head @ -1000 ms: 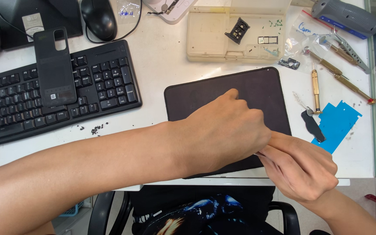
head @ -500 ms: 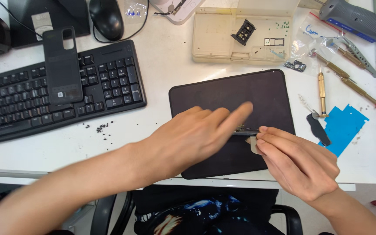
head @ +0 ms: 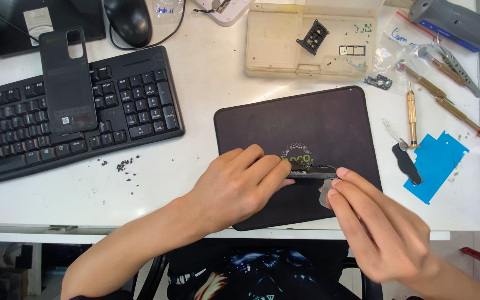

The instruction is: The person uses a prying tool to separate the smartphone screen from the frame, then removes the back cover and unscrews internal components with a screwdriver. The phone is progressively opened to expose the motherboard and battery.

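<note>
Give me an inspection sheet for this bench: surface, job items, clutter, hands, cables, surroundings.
Surface: white desk with a dark work mat near its front edge.
Job's things: thin dark phone part held edge-up over the mat; small grey pick pressed at it.
Clutter: phone back cover lying on the keyboard; beige parts tray; brass screwdrivers; blue film; loose screws.
Hands: left hand steadies the part; right hand grips the pick.
Cables: mouse cable curls beside the mouse.
Surroundings: chair below the desk edge.
</note>
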